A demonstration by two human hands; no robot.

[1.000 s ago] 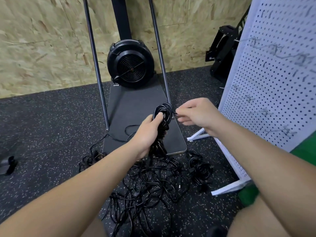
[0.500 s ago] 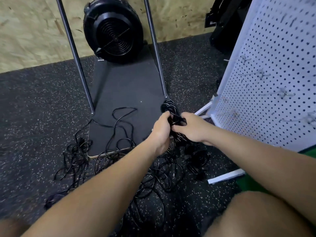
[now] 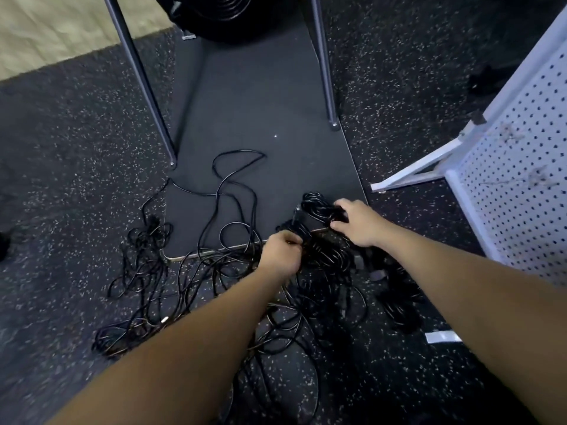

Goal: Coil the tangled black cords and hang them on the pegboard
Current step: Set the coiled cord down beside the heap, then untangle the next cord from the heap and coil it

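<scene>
A coiled bundle of black cord (image 3: 319, 207) lies low at the near right corner of the dark platform (image 3: 251, 111). My right hand (image 3: 357, 222) grips its right side with curled fingers. My left hand (image 3: 280, 254) pinches the cord lower down, where the bundle runs into the tangle. A big tangle of black cords (image 3: 196, 289) spreads over the speckled floor under both arms. The white pegboard (image 3: 521, 185) stands at the right, with small metal hooks on it.
Two metal poles (image 3: 144, 84) rise from the platform, with a round black fan (image 3: 227, 13) behind them. The pegboard's white foot (image 3: 411, 176) reaches across the floor toward the platform. Another dark cord pile (image 3: 395, 296) lies beside my right forearm.
Both hands have dropped from chest height down to the platform's corner with the coiled bundle. My view has tilted downward, so the fan and pegboard have slid up and out.
</scene>
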